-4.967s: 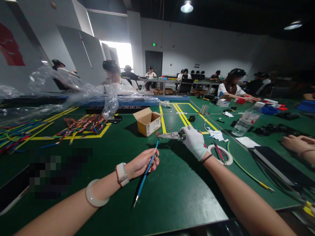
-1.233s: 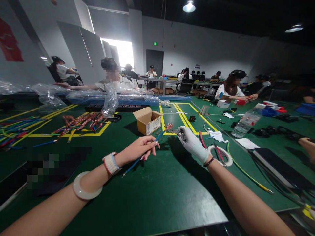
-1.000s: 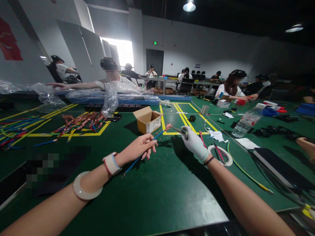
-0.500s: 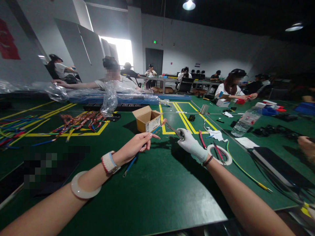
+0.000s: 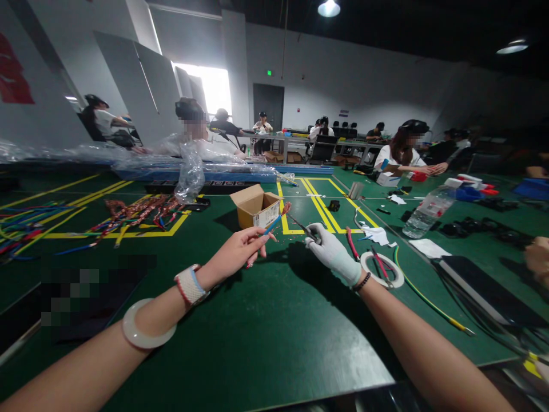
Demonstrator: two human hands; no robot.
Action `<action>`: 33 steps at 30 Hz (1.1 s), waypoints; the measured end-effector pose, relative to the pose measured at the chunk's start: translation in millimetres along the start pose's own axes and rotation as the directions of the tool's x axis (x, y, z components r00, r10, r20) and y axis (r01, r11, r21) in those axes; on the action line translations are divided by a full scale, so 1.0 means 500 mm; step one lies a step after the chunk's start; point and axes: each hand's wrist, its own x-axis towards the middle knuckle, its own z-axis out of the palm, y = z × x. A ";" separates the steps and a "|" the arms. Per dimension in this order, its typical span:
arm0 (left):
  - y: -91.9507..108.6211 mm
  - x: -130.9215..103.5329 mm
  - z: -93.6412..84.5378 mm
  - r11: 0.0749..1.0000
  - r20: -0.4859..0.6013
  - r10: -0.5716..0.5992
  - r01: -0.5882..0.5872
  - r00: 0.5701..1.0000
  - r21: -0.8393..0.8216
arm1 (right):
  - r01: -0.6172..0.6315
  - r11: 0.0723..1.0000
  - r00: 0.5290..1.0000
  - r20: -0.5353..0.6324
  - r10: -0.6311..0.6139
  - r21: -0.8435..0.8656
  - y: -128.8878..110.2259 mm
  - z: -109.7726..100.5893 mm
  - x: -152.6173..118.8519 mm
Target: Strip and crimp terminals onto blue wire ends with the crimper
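Bare and with its fingers closed, my left hand (image 5: 238, 252) pinches a blue wire (image 5: 273, 226). Frayed copper strands (image 5: 286, 208) fan out at the wire's far end. My right hand (image 5: 334, 252), in a pale glove, is closed around a slim, pointed metal tool (image 5: 302, 227); its exact kind is unclear. The tool's tip lies just to the right of the strands, and I cannot tell whether they touch. Behind my left hand stands an open cardboard box (image 5: 253, 210). Small copper bits are scattered on the green table (image 5: 266, 337) below the wire's end.
Red-handled tool (image 5: 353, 245), tape roll (image 5: 397, 269) and yellow-green wire (image 5: 429, 300) lie right of my glove. A water bottle (image 5: 429, 212) stands farther right. Copper-ended wires (image 5: 146, 212) are heaped at left. Co-workers sit across the table.
My left hand has turned, and the blue wire's copper end points up more. The wire's lug end no longer shows below the hand. The tool in my right hand has tilted slightly.
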 end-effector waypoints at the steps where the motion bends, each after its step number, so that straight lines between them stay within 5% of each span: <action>1: -0.002 0.000 -0.001 1.000 0.004 0.002 -0.002 1.000 0.003 | 0.013 1.000 1.000 -0.007 -0.013 0.011 -0.002 0.001 0.000; 33: -0.013 -0.008 0.004 0.995 0.083 0.032 -0.040 0.996 0.094 | -0.178 0.929 0.964 0.245 0.099 0.324 -0.060 0.000 -0.027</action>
